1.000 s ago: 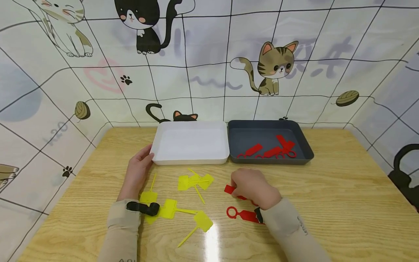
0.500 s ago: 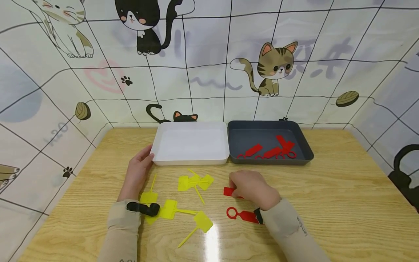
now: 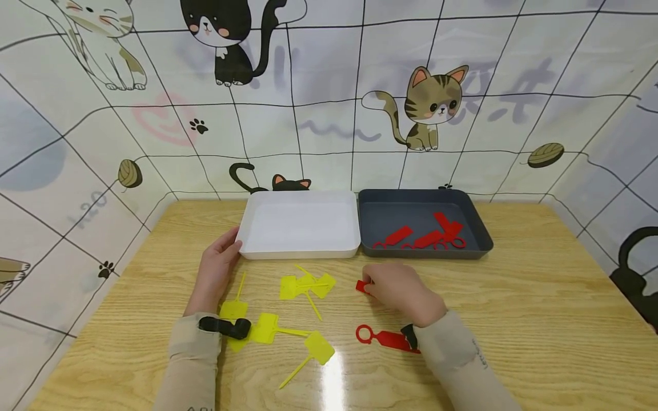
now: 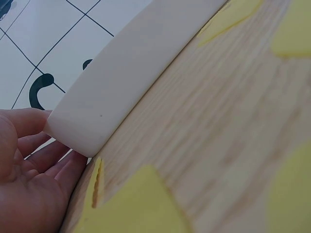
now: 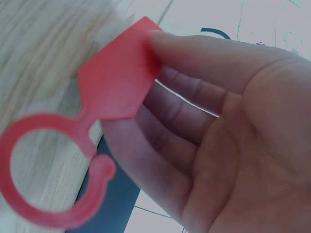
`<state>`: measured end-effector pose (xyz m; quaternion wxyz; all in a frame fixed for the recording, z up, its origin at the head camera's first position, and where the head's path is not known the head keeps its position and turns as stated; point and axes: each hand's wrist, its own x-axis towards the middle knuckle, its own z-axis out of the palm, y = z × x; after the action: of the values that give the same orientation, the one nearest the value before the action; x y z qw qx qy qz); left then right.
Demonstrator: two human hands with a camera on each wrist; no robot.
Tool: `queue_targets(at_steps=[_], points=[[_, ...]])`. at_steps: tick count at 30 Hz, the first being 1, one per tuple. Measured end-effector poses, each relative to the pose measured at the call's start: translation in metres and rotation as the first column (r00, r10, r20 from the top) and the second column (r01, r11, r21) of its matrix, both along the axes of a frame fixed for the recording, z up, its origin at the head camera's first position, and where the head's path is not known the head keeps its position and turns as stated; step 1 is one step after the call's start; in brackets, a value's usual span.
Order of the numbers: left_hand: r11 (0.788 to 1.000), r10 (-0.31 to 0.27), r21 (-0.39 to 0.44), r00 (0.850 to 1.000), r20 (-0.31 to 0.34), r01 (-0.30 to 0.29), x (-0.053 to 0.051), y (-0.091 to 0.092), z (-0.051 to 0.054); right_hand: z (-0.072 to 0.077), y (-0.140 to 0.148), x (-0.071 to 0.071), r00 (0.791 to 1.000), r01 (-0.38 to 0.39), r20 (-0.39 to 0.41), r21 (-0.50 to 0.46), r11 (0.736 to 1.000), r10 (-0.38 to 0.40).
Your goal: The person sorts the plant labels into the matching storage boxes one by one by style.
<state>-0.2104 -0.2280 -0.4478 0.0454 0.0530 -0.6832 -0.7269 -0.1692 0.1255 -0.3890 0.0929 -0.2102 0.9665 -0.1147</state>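
Note:
Between thumb and fingers, my right hand [image 3: 398, 288] pinches a red tag [image 3: 361, 286]; in the right wrist view the tag's flat part [image 5: 119, 73] and open ring [image 5: 9, 170] show clear of the wood. My left hand [image 3: 218, 268] has its fingers and thumb at the near left corner of the white tray [image 3: 300, 254], touching its wall [image 4: 112, 82] in the left wrist view. Another red tag [image 3: 390, 339] lies on the table by my right wrist. Several yellow tags [image 3: 319, 346] lie between the hands, some overlapping.
The dark grey tray [image 3: 426, 254] stands against the white tray's right side, with several red tags [image 3: 428, 238] inside. Behind both trays rises a cat-patterned sheet [image 3: 329, 125]. A yellow tag [image 3: 233, 309] lies close to my left wrist.
My right hand has lifted the red tag and shifted slightly right and away from me. More of the other red tag shows by the wrist. My left hand has stayed at the white tray.

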Motion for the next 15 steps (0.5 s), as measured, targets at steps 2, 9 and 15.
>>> queue_targets(at_steps=[2,9,15], points=[[1.000,0.003,-0.001,1.000,0.004,-0.003,0.000,0.000,0.000,0.002,0.001,-0.002,1.000,0.009,0.000,-0.009,1.000,-0.009],[1.000,0.003,-0.001,1.000,0.008,-0.003,0.000,0.000,0.000,0.010,0.010,-0.007,1.000,-0.010,0.028,-0.127,0.992,0.013],[1.000,0.007,-0.009,1.000,0.013,-0.007,0.000,0.001,0.001,0.014,0.019,-0.011,1.000,-0.021,0.005,-0.212,0.977,0.022]])
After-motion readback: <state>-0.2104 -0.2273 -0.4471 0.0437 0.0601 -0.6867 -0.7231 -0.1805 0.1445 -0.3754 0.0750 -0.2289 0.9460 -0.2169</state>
